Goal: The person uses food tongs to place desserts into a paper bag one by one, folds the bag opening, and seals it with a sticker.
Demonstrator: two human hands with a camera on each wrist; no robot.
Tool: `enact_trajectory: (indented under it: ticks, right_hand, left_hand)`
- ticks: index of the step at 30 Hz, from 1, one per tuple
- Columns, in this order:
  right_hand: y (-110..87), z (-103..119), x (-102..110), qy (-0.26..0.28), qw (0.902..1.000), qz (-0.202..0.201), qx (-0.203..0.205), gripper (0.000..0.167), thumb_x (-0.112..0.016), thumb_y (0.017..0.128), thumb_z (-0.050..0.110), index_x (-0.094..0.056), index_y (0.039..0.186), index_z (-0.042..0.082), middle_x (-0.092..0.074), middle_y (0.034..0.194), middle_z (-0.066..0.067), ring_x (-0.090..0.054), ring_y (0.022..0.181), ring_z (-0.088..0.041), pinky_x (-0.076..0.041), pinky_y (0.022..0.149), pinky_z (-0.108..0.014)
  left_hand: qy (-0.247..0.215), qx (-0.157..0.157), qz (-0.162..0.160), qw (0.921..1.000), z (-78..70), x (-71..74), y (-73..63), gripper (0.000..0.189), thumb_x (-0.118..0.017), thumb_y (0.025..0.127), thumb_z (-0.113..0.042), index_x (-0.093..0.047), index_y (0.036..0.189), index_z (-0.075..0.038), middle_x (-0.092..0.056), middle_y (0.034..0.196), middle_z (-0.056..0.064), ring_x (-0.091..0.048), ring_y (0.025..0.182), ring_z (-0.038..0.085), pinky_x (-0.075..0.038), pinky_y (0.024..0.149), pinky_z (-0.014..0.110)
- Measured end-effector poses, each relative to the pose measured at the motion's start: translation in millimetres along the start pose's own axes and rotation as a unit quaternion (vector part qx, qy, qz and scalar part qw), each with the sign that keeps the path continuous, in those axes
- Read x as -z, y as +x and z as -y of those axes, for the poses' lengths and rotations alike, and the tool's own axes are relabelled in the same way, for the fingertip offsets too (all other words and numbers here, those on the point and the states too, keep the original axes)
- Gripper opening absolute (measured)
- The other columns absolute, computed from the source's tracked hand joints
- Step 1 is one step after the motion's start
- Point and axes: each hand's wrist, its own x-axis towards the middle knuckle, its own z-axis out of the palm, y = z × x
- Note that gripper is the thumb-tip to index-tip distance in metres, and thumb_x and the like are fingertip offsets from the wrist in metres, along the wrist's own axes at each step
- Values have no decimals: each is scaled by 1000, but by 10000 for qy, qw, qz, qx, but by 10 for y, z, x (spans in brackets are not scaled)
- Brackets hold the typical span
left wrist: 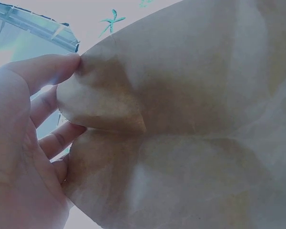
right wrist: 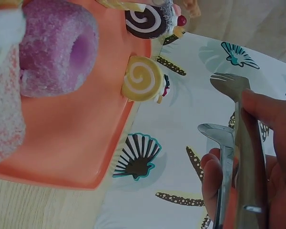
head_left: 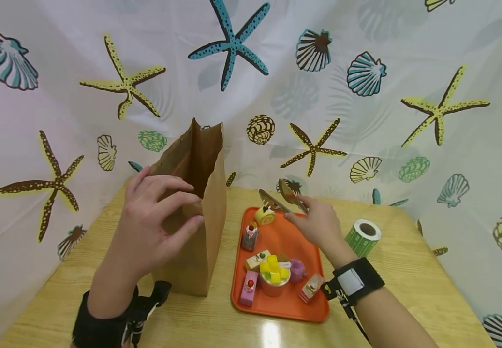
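Observation:
A tall brown paper bag (head_left: 215, 212) stands with its mouth up on the left of the table. My left hand (head_left: 155, 220) holds its top edge, the thumb on one side of the paper and the fingers on the other in the left wrist view. My right hand (head_left: 319, 223) grips metal serving tongs (right wrist: 248, 157), one end fork-shaped and the other spoon-shaped. Nothing sits between the tong ends, which are apart above the far side of the orange tray (head_left: 286, 309). Closest to them on the tray is a yellow swirl roll cake (head_left: 264, 216), beside a chocolate roll cake (head_left: 249, 239).
More toy sweets share the tray: a cup of yellow cubes (head_left: 274, 285), a purple ring cake (head_left: 297, 270), a pink cake (head_left: 248, 289), a cream slice (head_left: 257, 260) and a pale layered cake (head_left: 311, 288). A green label roll (head_left: 361, 237) stands right of the tray. A patterned curtain (head_left: 277, 96) hangs behind.

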Motion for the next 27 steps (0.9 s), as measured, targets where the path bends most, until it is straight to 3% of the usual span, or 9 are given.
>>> enact_trajectory:
  ticks: [6, 12, 20, 27]
  right_hand:
    - [-23, -24, -54, 31, 9999, 108, -25, 68, -74, 93, 51, -59, 148, 13, -69, 137, -17, -66, 123, -41, -57, 94, -57]
    - [-33, -48, -116, -12, 9999, 54, 102, 68, -75, 93, 51, -60, 148, 13, -71, 135, -14, -69, 113, -38, -58, 84, -51]
    - [-39, -93, -205, 28, 9998, 163, 58, 68, -74, 94, 52, -60, 146, 11, -72, 134, -11, -70, 112, -35, -59, 87, -51]
    - [-32, -85, -261, 25, 9999, 125, 3, 68, -74, 94, 51, -60, 147, 11, -72, 134, -11, -71, 108, -33, -58, 81, -48]
  left_hand:
    - [-31, 14, 9, 10000, -4, -12, -7, 15, -81, 84, -23, -77, 97, -16, -71, 111, 9, -63, 109, 29, -20, 125, 63]
    - [-14, 10, 1, 10000, -15, -4, 1, 13, -79, 85, -22, -76, 96, -17, -71, 111, 8, -63, 108, 28, -20, 125, 63]
    - [-31, -2, 10, 10000, -22, -10, 1, 14, -80, 84, -20, -77, 96, -16, -71, 111, 9, -63, 107, 29, -20, 124, 63]
    - [-78, -31, -100, 9999, -19, -14, 2, 16, -82, 81, -17, -77, 96, -17, -71, 110, 8, -63, 106, 29, -22, 123, 64]
